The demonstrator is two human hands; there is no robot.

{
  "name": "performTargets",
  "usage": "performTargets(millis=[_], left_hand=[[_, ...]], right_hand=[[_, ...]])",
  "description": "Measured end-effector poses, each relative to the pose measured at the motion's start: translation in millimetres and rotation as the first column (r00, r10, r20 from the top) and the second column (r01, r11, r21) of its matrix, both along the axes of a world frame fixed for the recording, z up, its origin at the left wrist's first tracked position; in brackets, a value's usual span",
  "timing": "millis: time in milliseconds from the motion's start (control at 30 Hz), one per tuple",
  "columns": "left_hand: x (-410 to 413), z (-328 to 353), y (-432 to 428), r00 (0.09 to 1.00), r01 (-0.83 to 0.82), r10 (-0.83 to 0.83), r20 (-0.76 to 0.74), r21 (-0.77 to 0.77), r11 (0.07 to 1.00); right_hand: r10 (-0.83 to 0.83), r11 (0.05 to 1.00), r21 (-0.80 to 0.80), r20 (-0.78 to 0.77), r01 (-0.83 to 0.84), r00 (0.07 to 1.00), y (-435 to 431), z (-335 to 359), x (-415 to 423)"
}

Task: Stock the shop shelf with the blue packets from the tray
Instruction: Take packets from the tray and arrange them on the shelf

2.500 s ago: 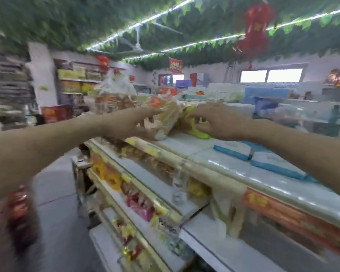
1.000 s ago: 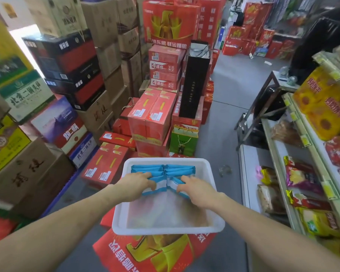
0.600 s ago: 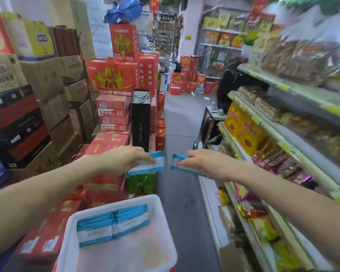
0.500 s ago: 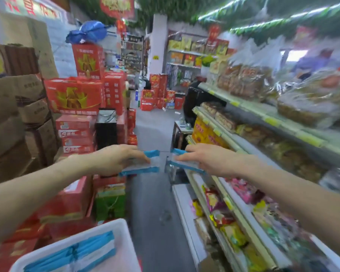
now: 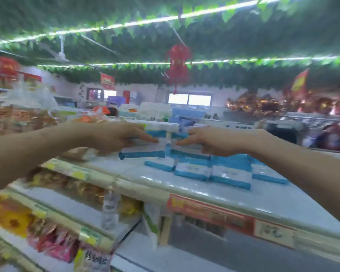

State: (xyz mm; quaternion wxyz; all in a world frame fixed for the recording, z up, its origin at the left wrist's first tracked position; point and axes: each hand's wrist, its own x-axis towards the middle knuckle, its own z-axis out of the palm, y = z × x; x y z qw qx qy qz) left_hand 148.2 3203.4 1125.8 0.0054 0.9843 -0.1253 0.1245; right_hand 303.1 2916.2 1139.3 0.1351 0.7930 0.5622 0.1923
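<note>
My left hand [image 5: 116, 137] grips a blue and white packet [image 5: 145, 149] just above the white top shelf [image 5: 273, 201]. My right hand [image 5: 210, 141] holds a second blue packet [image 5: 188, 149] beside it, the two almost touching in the middle. Several more blue packets [image 5: 231, 172] lie flat in a row on the shelf right below both hands. The tray is out of view. The picture is blurred by motion.
Bagged snacks [image 5: 22, 116] stand at the left end of the top shelf. Lower shelves [image 5: 71, 214] at left carry yellow, brown and pink snack bags. A red price strip [image 5: 210, 213] runs along the shelf's front edge. Other shop counters lie behind.
Both hands took a blue packet each from the tray, lifted them, and swung right and up to the top shelf. The tray has left the view.
</note>
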Motion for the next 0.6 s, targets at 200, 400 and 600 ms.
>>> performTargets(millis=[200,400,600], left_hand=[[138,24,-132,0.969,0.247,-0.246,-0.019,0.065,0.967],[211,26,-206,0.950,0.310,-0.303,-0.080,0.092,0.946],[245,40,-218,0.951,0.304,-0.302,-0.066,0.030,0.952]], right_hand=[[-0.412,0.908,0.022,-0.131,0.418,0.902,-191,6,64],[-0.572,0.816,-0.065,-0.224,0.574,0.789,-271,-43,130],[-0.510,0.853,-0.056,-0.294,0.519,0.808,-250,-70,187]])
